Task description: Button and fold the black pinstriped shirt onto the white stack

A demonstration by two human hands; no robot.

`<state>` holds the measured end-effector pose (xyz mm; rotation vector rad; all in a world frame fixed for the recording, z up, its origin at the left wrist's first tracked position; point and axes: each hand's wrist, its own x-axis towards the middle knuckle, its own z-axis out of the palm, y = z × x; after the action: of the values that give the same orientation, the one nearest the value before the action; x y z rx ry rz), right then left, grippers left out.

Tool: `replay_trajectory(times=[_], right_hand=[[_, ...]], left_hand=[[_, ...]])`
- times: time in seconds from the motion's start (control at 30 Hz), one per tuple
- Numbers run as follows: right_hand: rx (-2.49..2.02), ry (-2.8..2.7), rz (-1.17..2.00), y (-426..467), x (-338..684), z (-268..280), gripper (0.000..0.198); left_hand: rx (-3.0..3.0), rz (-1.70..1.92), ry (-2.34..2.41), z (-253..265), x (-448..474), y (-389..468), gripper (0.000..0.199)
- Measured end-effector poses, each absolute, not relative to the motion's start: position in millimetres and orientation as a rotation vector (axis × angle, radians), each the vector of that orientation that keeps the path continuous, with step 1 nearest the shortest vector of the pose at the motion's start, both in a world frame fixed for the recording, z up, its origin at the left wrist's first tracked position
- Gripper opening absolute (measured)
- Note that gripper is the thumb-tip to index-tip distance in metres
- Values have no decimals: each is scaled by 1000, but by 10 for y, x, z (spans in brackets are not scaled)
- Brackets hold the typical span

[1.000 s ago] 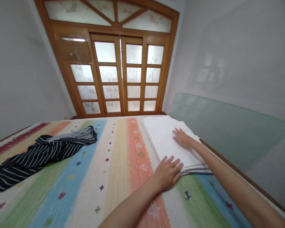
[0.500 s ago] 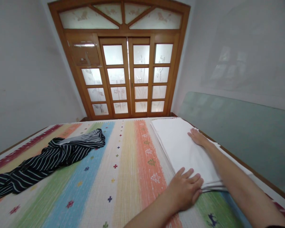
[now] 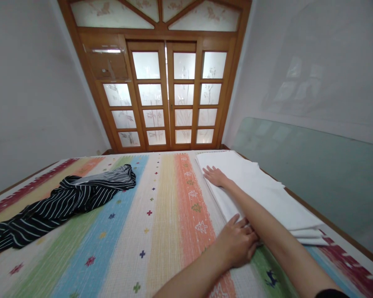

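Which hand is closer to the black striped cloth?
Left. The left hand rests at the folded white sheet's near corner; the right hand lies flat farther up it. Both are apart from the black white-striped cloth.

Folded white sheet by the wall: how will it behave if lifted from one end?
The folded white sheet would probably droop: it is thin, layered cloth lying flat on the striped mat. Its layers already splay at the near corner, so they may slide apart. Likely light; the left hand and right hand lie flat on it.

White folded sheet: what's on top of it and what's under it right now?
On the white folded sheet lies the right hand, flat, forearm across it. The left hand presses its near corner. Beneath it lies the striped mat; anything else underneath is covered.
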<state>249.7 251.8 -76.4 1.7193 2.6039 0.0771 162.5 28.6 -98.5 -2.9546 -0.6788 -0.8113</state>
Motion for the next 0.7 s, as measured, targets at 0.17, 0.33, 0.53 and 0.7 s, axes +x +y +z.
replay_trajectory(times=[0.17,0.33,0.53,0.7], right_hand=[[1367,2841,125,2289,2295,-781,57],[1458,2860,192,2228,2560,-819,56],[1864,2603,312,2288,3355,-892,54],[2305,2292,397,2142,4064,-1015,53]], left_hand=[[-2978,-841,-698,-1017,1627,274,21],[-2909,-985,-938,-992,1626,210,34],[-2824,-977,-1183,-1045,1621,188,49],[-2841,-835,-1114,-1066,1609,188,45]])
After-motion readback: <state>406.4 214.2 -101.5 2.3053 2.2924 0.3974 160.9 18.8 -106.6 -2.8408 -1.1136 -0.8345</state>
